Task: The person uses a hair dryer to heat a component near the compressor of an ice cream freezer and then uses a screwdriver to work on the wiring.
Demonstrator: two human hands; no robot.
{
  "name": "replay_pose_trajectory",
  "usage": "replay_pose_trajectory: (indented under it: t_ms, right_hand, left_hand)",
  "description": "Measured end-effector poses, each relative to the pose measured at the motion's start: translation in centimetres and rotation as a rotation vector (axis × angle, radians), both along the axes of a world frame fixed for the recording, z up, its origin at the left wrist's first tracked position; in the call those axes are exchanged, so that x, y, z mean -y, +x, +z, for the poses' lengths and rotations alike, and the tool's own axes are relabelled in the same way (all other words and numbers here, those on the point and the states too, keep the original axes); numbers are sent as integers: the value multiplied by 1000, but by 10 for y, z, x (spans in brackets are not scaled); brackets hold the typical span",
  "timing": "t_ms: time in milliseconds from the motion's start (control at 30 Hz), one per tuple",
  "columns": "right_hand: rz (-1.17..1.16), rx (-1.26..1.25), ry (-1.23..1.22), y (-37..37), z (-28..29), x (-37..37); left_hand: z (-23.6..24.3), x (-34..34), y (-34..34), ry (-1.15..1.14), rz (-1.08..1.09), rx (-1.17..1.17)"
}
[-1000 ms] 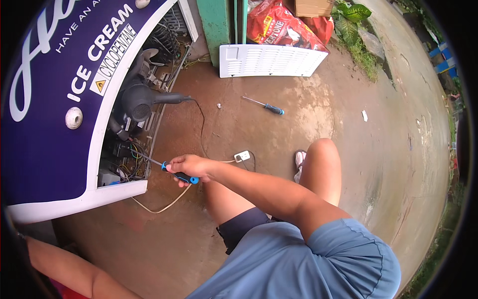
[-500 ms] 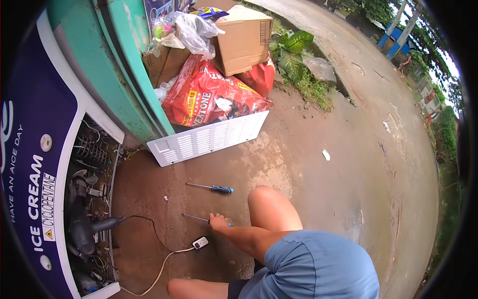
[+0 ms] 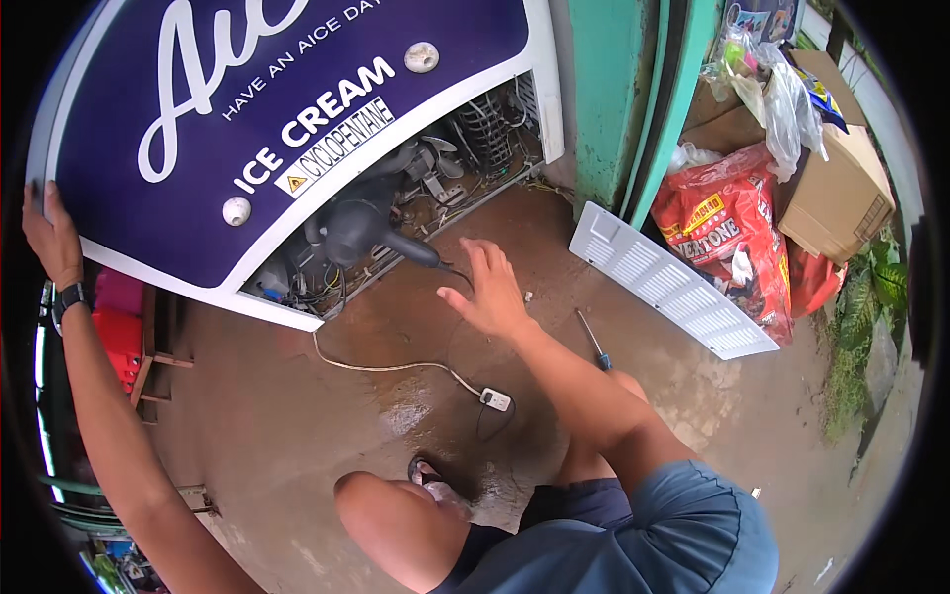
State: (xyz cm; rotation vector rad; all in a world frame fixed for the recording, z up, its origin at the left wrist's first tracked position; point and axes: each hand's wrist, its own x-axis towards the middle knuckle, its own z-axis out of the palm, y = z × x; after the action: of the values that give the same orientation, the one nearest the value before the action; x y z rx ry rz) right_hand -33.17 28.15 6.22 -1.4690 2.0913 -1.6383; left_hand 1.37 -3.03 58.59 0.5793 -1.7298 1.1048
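Note:
My left hand (image 3: 51, 233), with a dark watch on its wrist, grips the left edge of a chest freezer (image 3: 297, 109) with a purple front and white frame. My right hand (image 3: 490, 292) is raised over the ground, fingers apart and empty. Just beyond its fingertips is the handle of a dark grey hair dryer (image 3: 361, 230), lying in the freezer's uncovered lower compartment among wires and metal parts. Its cord runs down behind my right hand. A blue-handled screwdriver (image 3: 594, 340) lies on the ground beyond my right forearm; a second one is not visible.
A white extension socket (image 3: 495, 399) with a pale cord lies before my knees. At right, a white louvred panel (image 3: 673, 282) leans by a red bag (image 3: 727, 228) and a cardboard box (image 3: 841, 188). A teal post (image 3: 618, 99) stands behind; a wooden stand (image 3: 148, 346) is left.
The view has swung left. My right hand has let go of the screwdriver on the ground and risen toward the hair dryer. My left hand has come into view on the freezer's edge.

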Motion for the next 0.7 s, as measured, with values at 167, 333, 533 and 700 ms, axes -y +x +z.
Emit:
replay_pose_trajectory:
  t_ms: [167,333,533,700]
  right_hand:
    - [171,-108,250,2,24,62]
    - [125,-25,127,3,18,68]
    - [277,96,-34,-4,21,19]
    - [174,513,-213,-19,-11,1]
  left_hand:
    - [-86,-95,-42,541,-299,-390]
    - [-310,-220,-92,1146,-703,-566]
    - [-424,-242,-114,1815,-473,-150]
    - [-439,-230,-136,1838,-457,126]
